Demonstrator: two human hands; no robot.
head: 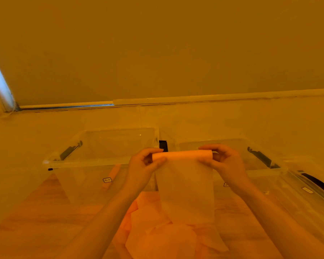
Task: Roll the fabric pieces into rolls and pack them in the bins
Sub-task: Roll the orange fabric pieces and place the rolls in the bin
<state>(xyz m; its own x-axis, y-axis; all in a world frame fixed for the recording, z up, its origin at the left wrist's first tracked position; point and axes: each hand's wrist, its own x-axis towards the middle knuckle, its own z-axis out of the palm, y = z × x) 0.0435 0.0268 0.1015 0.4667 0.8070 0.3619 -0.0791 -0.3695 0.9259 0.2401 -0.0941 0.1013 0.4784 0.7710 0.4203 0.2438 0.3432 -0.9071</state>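
Between both hands I hold up a pale fabric piece (184, 186), its top edge curled into a short roll and the rest hanging down flat. My left hand (143, 165) pinches the roll's left end; my right hand (223, 161) pinches its right end. Behind the hands stand two clear plastic bins side by side: the left bin (86, 161) and the right bin (260, 172). One rolled orange fabric (111, 174) shows through the left bin's front wall. A heap of loose fabric pieces (157, 230) lies below on the wooden floor.
The bins have dark latch handles (69, 151) on their outer ends. A clear lid (310, 195) leans at the far right. A pale wall with a rail along its base rises behind the bins.
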